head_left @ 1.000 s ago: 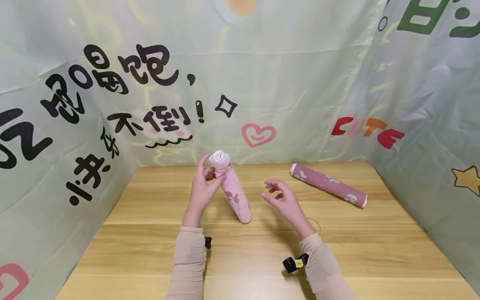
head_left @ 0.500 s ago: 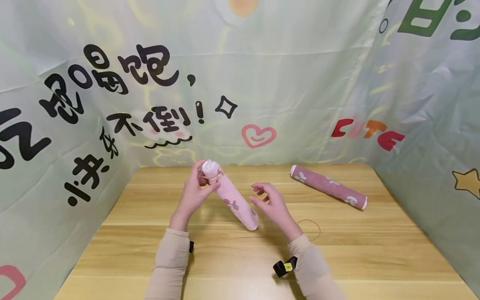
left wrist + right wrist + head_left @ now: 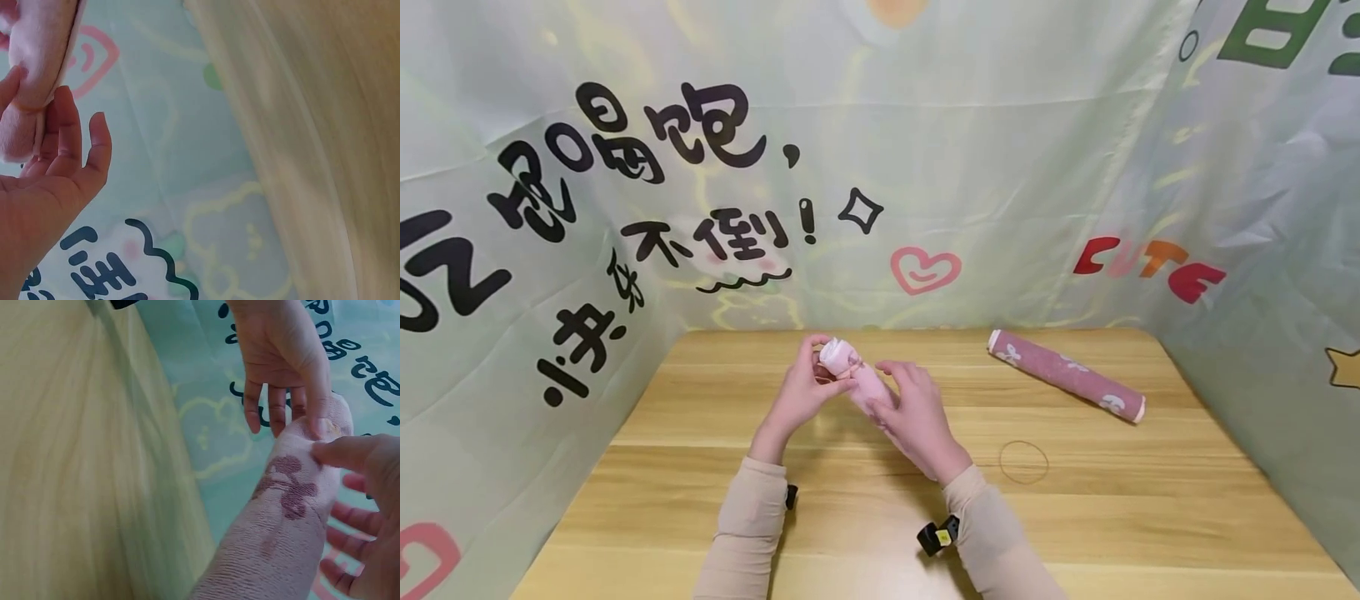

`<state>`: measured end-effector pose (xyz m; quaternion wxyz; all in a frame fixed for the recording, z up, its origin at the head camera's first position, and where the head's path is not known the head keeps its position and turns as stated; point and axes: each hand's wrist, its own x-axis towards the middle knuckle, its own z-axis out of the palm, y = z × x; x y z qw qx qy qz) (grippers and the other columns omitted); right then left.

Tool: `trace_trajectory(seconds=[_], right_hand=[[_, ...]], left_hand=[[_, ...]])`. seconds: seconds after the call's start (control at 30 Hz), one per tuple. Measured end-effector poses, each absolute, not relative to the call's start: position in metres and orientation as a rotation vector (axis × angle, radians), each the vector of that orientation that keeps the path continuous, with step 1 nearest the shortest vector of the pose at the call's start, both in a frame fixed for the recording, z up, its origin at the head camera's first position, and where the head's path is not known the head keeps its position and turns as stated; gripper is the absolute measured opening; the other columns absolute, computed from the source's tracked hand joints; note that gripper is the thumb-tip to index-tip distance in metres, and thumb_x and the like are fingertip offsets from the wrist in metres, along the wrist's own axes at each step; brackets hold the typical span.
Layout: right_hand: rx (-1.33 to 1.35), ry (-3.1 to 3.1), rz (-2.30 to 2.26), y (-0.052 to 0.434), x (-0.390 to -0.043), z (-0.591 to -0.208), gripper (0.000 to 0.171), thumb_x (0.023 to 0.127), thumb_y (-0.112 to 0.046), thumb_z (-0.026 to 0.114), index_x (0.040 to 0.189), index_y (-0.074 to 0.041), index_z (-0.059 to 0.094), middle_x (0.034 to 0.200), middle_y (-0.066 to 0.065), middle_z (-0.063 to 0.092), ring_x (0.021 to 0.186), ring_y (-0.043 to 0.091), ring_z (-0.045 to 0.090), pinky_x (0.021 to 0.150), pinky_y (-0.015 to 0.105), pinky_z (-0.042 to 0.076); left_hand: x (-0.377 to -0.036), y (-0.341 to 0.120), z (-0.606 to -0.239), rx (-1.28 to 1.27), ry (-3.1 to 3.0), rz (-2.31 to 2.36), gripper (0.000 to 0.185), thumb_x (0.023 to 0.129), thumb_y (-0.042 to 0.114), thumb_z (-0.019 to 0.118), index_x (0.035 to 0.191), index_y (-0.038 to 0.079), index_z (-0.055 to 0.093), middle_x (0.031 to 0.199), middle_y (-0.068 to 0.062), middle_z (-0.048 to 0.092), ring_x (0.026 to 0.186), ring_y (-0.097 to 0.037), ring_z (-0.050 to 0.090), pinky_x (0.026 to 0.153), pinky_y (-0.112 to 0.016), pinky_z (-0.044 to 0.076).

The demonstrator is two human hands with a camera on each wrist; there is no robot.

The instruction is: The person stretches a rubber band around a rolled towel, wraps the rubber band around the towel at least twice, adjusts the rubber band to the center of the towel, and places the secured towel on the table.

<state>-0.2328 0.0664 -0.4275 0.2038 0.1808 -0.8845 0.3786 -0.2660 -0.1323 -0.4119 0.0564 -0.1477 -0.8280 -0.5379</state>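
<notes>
Left hand (image 3: 801,396), right hand (image 3: 913,417) grip rolled pink towel (image 3: 857,379), axis tilted up-left.

Staged recording booth: printed cartoon fabric backdrop (image 3: 970,167) encloses three edges of a wooden worktop (image 3: 1150,517).

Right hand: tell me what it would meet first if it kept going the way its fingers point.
Probably the left hand: the right hand already grips the light pink rolled towel, its fingers pointing up-left along it. Depth is uncertain.

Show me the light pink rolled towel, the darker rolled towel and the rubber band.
light pink rolled towel (image 3: 841,356), head view, its top end.
darker rolled towel (image 3: 1066,376), head view, mid-length.
rubber band (image 3: 1002,451), head view, its left edge.
</notes>
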Motion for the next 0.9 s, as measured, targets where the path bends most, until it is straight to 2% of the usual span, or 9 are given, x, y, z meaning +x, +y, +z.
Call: trace_trajectory(seconds=[0.07, 0.23, 0.33, 0.47, 0.7, 0.9], right_hand=[[0.47, -2.538, 0.997, 0.066, -0.233, -0.429, 0.049, 0.081, -0.027, 0.078, 0.124, -0.012, 0.06, 0.117, 0.009, 0.066, 0.109, 0.03, 0.058, 0.095, 0.053, 0.042], [0.428, -2.562, 0.971, 0.068, -0.234, -0.431, 0.046, 0.079, -0.018, 0.079, 0.121, -0.01, 0.062, 0.107, 0.009, 0.072, 0.1, 0.03, 0.064, 0.088, 0.053, 0.046], [0.414, -2.56, 0.958, 0.071, -0.235, -0.433, 0.045, 0.078, -0.014, 0.08, 0.12, -0.011, 0.062, 0.104, 0.009, 0.072, 0.097, 0.03, 0.064, 0.087, 0.053, 0.047], [0.405, -2.551, 0.956, 0.076, -0.237, -0.434, 0.043, 0.078, -0.012, 0.08, 0.117, -0.011, 0.063, 0.101, 0.008, 0.072, 0.095, 0.03, 0.064, 0.087, 0.053, 0.047], [0.414, -2.531, 0.929, 0.082, -0.239, -0.436, 0.039, 0.077, -0.012, 0.08, 0.112, -0.011, 0.065, 0.1, 0.008, 0.073, 0.093, 0.03, 0.064, 0.084, 0.052, 0.047], [0.482, -2.464, 0.911, 0.081, -0.24, -0.439, 0.034, 0.078, -0.012, 0.08, 0.109, -0.011, 0.066, 0.107, 0.009, 0.072, 0.097, 0.03, 0.063, 0.084, 0.049, 0.048]], left_hand=[[-0.266, -0.132, -0.411, -0.443, -2.531, -1.62, 0.068, 0.08, 0.012, 0.08, 0.133, 0.007, 0.037, 0.106, -0.02, 0.067, 0.083, -0.021, 0.065, 0.073, -0.025, 0.053], [-0.255, -0.129, -0.394, -0.437, -2.607, -1.558, 0.052, 0.083, 0.011, 0.076, 0.124, 0.0, 0.046, 0.105, -0.022, 0.066, 0.085, -0.024, 0.063, 0.073, -0.027, 0.052], [-0.255, -0.13, -0.396, -0.465, -2.63, -1.516, 0.043, 0.086, 0.019, 0.075, 0.118, 0.003, 0.051, 0.1, -0.017, 0.066, 0.083, -0.021, 0.062, 0.071, -0.027, 0.052], [-0.264, -0.133, -0.411, -0.487, -2.65, -1.452, 0.04, 0.086, 0.03, 0.074, 0.113, 0.008, 0.054, 0.094, -0.009, 0.068, 0.079, -0.016, 0.059, 0.067, -0.026, 0.05], [-0.263, -0.13, -0.411, -0.489, -2.651, -1.392, 0.033, 0.087, 0.033, 0.073, 0.105, 0.011, 0.057, 0.087, -0.003, 0.073, 0.075, -0.015, 0.059, 0.063, -0.026, 0.046], [-0.262, -0.13, -0.413, -0.473, -2.636, -1.189, 0.027, 0.087, 0.033, 0.073, 0.1, 0.012, 0.061, 0.085, -0.003, 0.072, 0.077, -0.017, 0.06, 0.066, -0.027, 0.047]])
